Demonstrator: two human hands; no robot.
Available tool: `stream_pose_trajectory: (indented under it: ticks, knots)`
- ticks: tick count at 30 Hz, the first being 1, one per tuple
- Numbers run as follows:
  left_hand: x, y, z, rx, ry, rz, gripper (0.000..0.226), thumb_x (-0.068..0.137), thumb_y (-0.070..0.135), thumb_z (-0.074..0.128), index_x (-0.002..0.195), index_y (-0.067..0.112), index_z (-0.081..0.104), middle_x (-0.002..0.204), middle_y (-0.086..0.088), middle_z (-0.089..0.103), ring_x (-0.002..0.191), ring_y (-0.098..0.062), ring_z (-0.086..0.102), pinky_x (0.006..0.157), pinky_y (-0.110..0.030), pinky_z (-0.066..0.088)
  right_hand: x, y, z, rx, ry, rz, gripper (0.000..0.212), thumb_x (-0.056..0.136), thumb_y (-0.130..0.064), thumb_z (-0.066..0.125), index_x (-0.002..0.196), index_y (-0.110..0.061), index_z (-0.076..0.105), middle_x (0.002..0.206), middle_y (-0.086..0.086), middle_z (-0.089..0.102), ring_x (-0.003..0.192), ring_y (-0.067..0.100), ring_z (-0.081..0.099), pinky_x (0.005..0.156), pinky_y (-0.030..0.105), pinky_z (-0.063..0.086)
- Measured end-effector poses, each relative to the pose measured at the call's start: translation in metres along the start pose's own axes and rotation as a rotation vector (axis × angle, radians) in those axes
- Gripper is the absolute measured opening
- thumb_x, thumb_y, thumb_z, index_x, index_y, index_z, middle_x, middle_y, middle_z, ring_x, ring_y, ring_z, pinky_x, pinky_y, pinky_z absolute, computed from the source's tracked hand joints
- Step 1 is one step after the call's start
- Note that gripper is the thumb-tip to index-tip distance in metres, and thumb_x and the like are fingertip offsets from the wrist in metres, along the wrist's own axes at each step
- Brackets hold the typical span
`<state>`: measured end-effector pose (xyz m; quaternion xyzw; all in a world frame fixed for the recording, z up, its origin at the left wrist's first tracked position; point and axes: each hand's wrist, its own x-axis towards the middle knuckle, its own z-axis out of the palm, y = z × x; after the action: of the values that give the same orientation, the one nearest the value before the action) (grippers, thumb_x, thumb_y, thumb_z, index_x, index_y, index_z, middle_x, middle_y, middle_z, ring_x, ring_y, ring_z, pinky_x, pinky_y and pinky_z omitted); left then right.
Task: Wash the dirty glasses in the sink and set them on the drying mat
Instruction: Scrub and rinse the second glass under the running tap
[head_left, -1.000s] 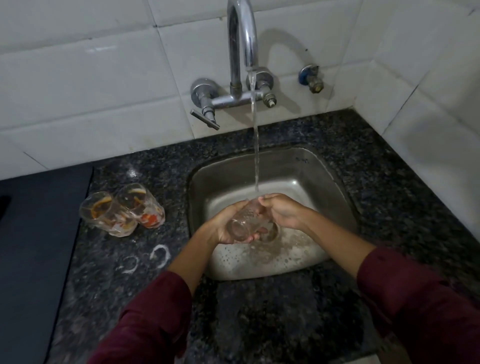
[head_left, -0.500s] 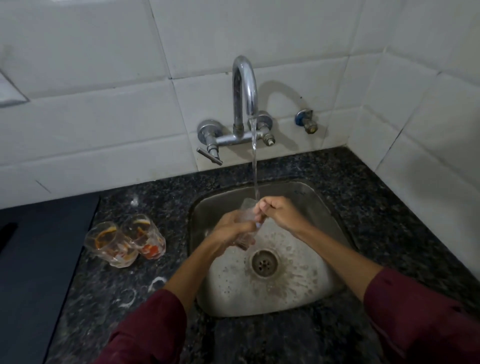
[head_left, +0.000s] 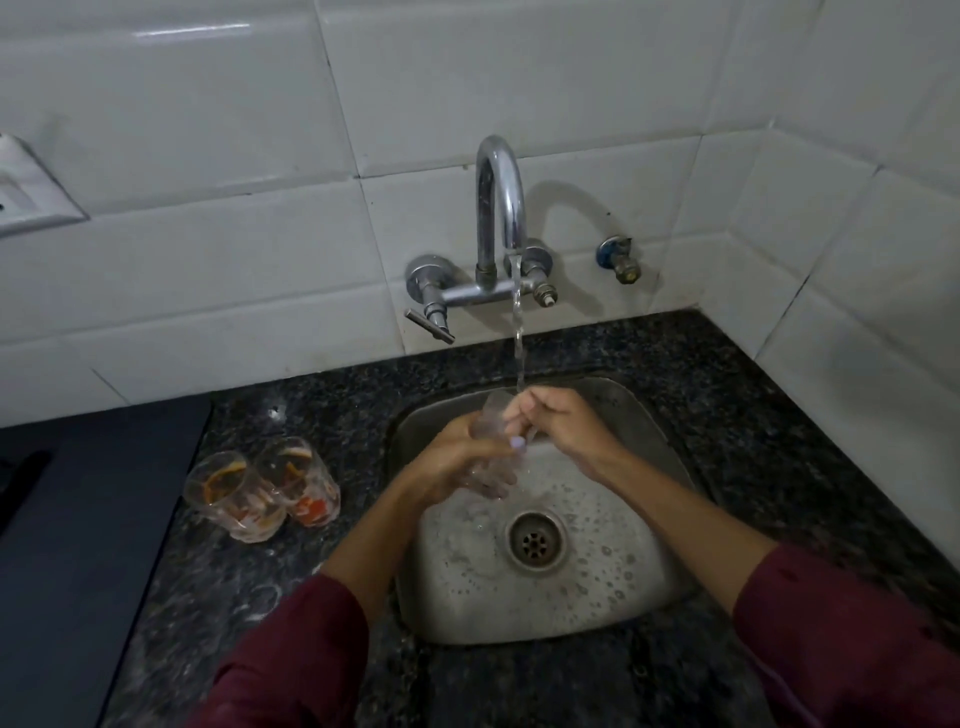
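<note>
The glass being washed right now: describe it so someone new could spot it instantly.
Start at the steel sink under the running tap. Over the basin, the left hand grips a clear glass in the stream. Unlike the two stained glasses on the counter, it looks clean.

A wall socket (head_left: 31, 192) and a blue-handled valve (head_left: 617, 258) sit on white tiles (head_left: 208, 104).
</note>
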<state>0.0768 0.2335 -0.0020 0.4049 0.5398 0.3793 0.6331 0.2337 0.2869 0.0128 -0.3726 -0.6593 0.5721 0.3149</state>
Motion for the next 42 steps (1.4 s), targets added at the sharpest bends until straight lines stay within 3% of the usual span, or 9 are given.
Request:
stream_pose_trajectory:
  ticks: [6, 12, 14, 19, 24, 28, 33, 37, 42]
  knots:
    - [0.001, -0.001, 0.013, -0.027, 0.044, -0.065, 0.030, 0.077, 0.004, 0.071, 0.106, 0.005, 0.063, 0.093, -0.013, 0.065, 0.064, -0.020, 0.067, 0.057, -0.035, 0.057, 0.000, 0.008, -0.004, -0.162, 0.007, -0.041, 0.031, 0.098, -0.012, 0.043, 0.075, -0.013, 0.063, 0.063, 0.002, 0.064, 0.056, 0.002, 0.061, 0.062, 0.022, 0.050]
    - [0.007, 0.000, 0.040, 1.159, 0.492, 0.160, 0.066, 0.074, 0.028, 0.072, 0.128, 0.014, 0.037, 0.123, -0.013, 0.056, 0.105, -0.037, 0.061, 0.083, -0.044, 0.050, 0.015, -0.013, 0.005, -0.389, 0.131, 0.179, 0.020, 0.091, -0.013, 0.050, 0.082, -0.008, 0.067, 0.076, 0.009, 0.067, 0.071, 0.020, 0.065, 0.071, 0.027, 0.054]
    - [0.008, 0.002, 0.036, 1.049, 0.448, 0.193, 0.073, 0.072, 0.034, 0.076, 0.131, 0.017, 0.036, 0.124, -0.010, 0.056, 0.107, -0.034, 0.060, 0.088, -0.044, 0.050, 0.014, -0.016, 0.003, -0.304, 0.134, 0.152, 0.024, 0.092, -0.011, 0.049, 0.076, -0.011, 0.066, 0.070, 0.006, 0.066, 0.065, 0.016, 0.064, 0.064, 0.023, 0.051]
    - [-0.003, 0.017, 0.010, -0.090, -0.047, -0.017, 0.021, 0.076, 0.003, 0.071, 0.096, 0.006, 0.064, 0.078, -0.013, 0.068, 0.066, -0.025, 0.069, 0.061, -0.038, 0.058, 0.001, -0.005, -0.009, -0.084, -0.083, -0.054, 0.031, 0.097, -0.009, 0.042, 0.074, -0.015, 0.061, 0.070, 0.004, 0.062, 0.062, 0.001, 0.060, 0.067, 0.018, 0.048]
    - [0.008, 0.013, 0.021, 0.281, 0.120, 0.087, 0.023, 0.070, -0.004, 0.072, 0.083, 0.012, 0.062, 0.078, -0.003, 0.063, 0.071, -0.017, 0.063, 0.082, -0.051, 0.056, 0.007, -0.011, -0.001, -0.271, -0.003, 0.058, 0.030, 0.095, -0.008, 0.046, 0.070, -0.012, 0.061, 0.060, 0.005, 0.061, 0.054, 0.005, 0.060, 0.066, 0.027, 0.051]
    - [0.017, 0.006, 0.031, 0.936, 0.391, 0.013, 0.074, 0.062, 0.022, 0.081, 0.125, 0.011, 0.044, 0.118, -0.010, 0.061, 0.104, -0.030, 0.061, 0.087, -0.042, 0.052, 0.017, -0.011, 0.009, -0.505, 0.044, 0.205, 0.018, 0.086, -0.004, 0.052, 0.074, -0.008, 0.066, 0.080, 0.015, 0.068, 0.083, 0.029, 0.067, 0.084, 0.036, 0.054]
    - [0.020, -0.002, 0.045, 1.292, 0.401, 0.103, 0.072, 0.073, 0.021, 0.075, 0.131, 0.010, 0.034, 0.129, -0.016, 0.051, 0.111, -0.037, 0.058, 0.087, -0.046, 0.050, 0.031, -0.006, 0.013, -0.601, 0.126, 0.369, 0.033, 0.096, -0.025, 0.043, 0.095, -0.003, 0.067, 0.101, 0.017, 0.068, 0.094, 0.032, 0.065, 0.083, 0.038, 0.052]
    - [0.024, -0.008, 0.042, 1.098, 0.269, -0.052, 0.070, 0.075, 0.031, 0.076, 0.131, 0.012, 0.040, 0.127, -0.013, 0.052, 0.113, -0.033, 0.056, 0.091, -0.043, 0.050, 0.031, 0.008, 0.011, -0.274, 0.170, 0.502, 0.030, 0.095, -0.023, 0.046, 0.081, -0.003, 0.064, 0.076, 0.014, 0.064, 0.069, 0.029, 0.064, 0.059, 0.029, 0.048]
    - [0.019, -0.025, 0.031, 0.329, 0.082, -0.328, 0.039, 0.085, 0.026, 0.066, 0.121, 0.012, 0.062, 0.121, -0.014, 0.062, 0.100, -0.026, 0.062, 0.091, -0.041, 0.053, 0.005, 0.027, 0.007, -0.018, 0.123, 0.603, 0.020, 0.089, -0.005, 0.050, 0.074, -0.011, 0.061, 0.062, 0.004, 0.059, 0.049, 0.012, 0.055, 0.054, 0.023, 0.042]
